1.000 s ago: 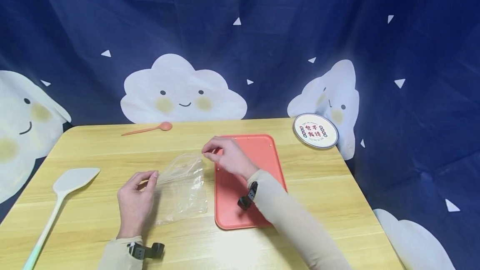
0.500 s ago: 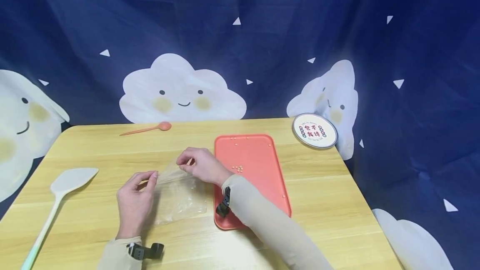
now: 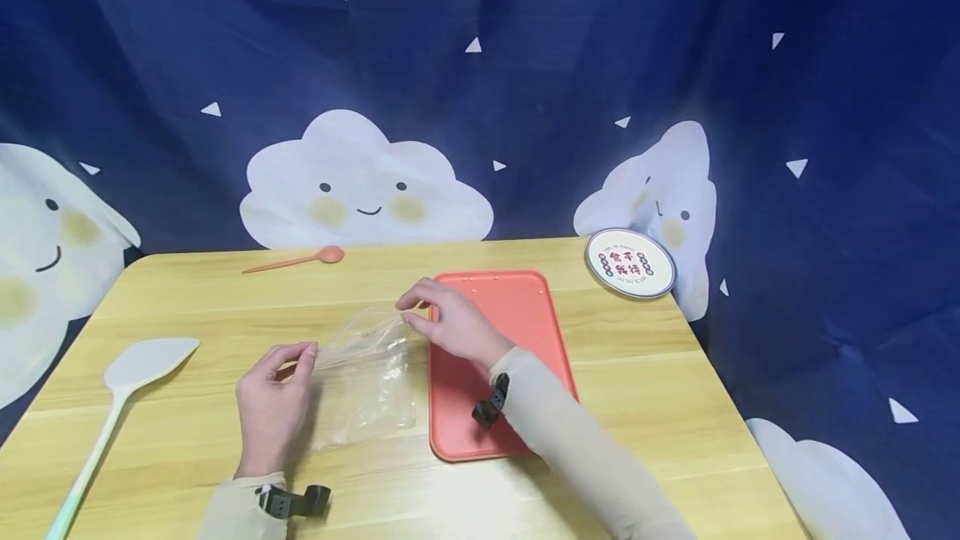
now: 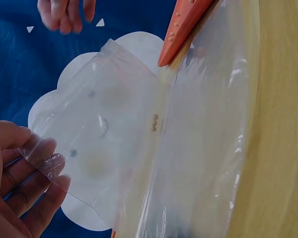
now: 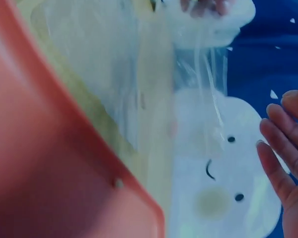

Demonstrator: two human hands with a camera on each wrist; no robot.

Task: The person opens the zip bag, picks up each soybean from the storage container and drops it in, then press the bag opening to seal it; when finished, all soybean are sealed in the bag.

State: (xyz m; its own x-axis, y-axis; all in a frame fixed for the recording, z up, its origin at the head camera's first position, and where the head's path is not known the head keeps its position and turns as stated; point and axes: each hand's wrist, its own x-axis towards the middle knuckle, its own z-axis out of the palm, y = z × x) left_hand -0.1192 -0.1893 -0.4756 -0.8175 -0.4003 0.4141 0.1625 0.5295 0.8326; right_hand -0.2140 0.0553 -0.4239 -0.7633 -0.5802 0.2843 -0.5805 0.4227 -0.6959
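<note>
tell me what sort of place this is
Probably a staged indoor recording spot rather than a working kitchen: a blue cloud-print curtain hangs right behind a wood-grain table, and black wrist devices are strapped on at both cuffs.

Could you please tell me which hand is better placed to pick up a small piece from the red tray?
Probably the right hand: it is nearer the red tray and appears to hold nothing, while the left hand pinches the clear bag.

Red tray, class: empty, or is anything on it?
Not empty: the tray holds a few pale bits near its far edge.
</note>
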